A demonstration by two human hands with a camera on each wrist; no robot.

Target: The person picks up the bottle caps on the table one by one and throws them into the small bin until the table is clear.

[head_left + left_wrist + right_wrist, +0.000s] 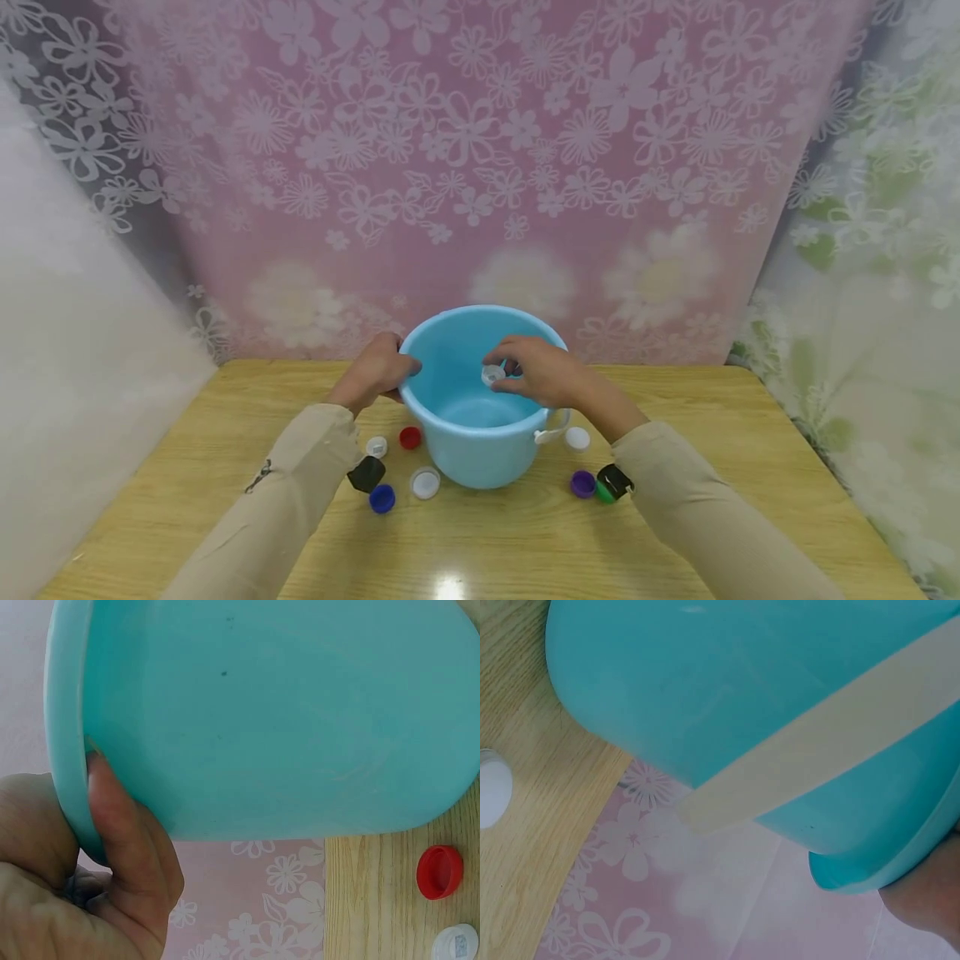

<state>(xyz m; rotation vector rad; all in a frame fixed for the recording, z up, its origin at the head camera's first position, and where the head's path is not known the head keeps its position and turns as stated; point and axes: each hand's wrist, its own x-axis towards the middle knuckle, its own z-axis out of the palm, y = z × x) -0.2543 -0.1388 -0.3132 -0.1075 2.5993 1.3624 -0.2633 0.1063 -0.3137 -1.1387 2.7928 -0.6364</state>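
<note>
A light blue plastic bucket [482, 457] stands upright on the wooden table. My left hand [378, 367] grips its rim on the left, and in the left wrist view the fingers [124, 817] wrap over that rim. Over the bucket's mouth, my right hand [547, 372] pinches a small whitish bottle cap [492, 375] between thumb and fingers. In the right wrist view only part of that hand [926, 892] shows beyond the rim, and the cap is hidden. A white handle [817, 742] crosses the bucket's outer wall there.
Left of the bucket lie a red cap [410, 437], two white caps [425, 482], a blue cap [382, 498]. To the right are a white cap [577, 438], a purple cap [582, 484] and a green cap [605, 493]. A floral curtain [480, 167] hangs behind the table.
</note>
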